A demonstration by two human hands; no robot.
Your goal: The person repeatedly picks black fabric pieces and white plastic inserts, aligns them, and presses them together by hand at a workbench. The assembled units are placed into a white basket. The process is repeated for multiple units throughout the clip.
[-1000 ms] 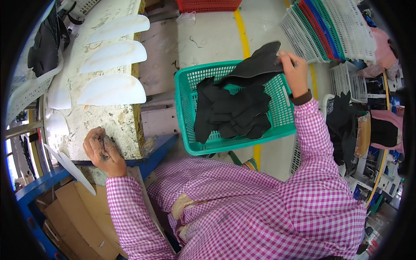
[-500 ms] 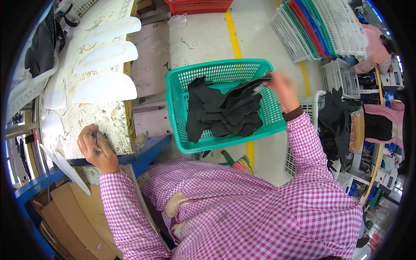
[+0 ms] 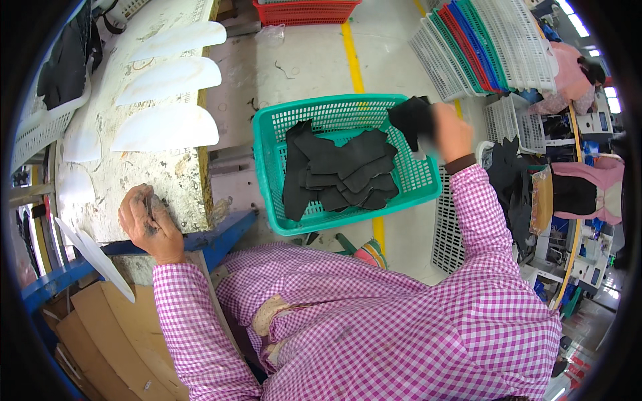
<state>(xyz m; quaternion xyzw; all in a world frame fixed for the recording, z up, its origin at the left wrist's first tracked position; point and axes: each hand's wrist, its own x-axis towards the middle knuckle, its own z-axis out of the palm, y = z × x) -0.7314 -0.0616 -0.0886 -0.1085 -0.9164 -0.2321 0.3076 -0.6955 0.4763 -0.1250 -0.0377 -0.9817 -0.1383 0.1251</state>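
Bare floor (image 3: 301, 60) lies open between the desk (image 3: 154, 174) and the green basket (image 3: 267, 160); white basket stacks (image 3: 481, 47) crowd its right side, and a red basket (image 3: 304, 10) blocks the far end.

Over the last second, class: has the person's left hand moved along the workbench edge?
No. The left hand stays pressed on the stained workbench corner, below the nearest white sole-shaped piece; only the camera view shifted.

teal basket (image 3: 267, 144), black pieces (image 3: 341, 170), pink-checked sleeve (image 3: 488, 220), red crate (image 3: 304, 11)
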